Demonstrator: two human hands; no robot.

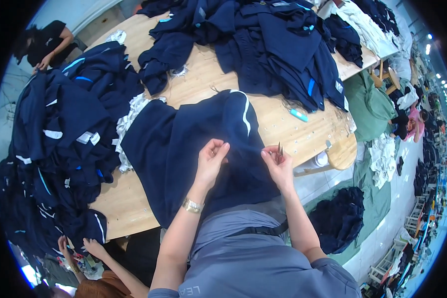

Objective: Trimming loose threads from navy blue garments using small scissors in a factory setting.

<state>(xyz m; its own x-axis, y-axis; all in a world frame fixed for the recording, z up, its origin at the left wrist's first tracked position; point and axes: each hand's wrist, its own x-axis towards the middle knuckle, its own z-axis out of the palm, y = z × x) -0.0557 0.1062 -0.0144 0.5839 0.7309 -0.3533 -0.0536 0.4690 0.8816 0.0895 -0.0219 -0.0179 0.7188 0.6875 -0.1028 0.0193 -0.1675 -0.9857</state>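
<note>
The camera sits on my head and looks steeply down, close over my hands and the wooden table [303, 130].

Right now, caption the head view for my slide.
Left hand pinches navy garment on wooden table; right hand holds small thread snips.

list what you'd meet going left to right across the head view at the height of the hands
heap of navy garments → navy garment with a white stripe → left hand → right hand holding a small thread snipper → round wooden stool → white cloth pile
</note>
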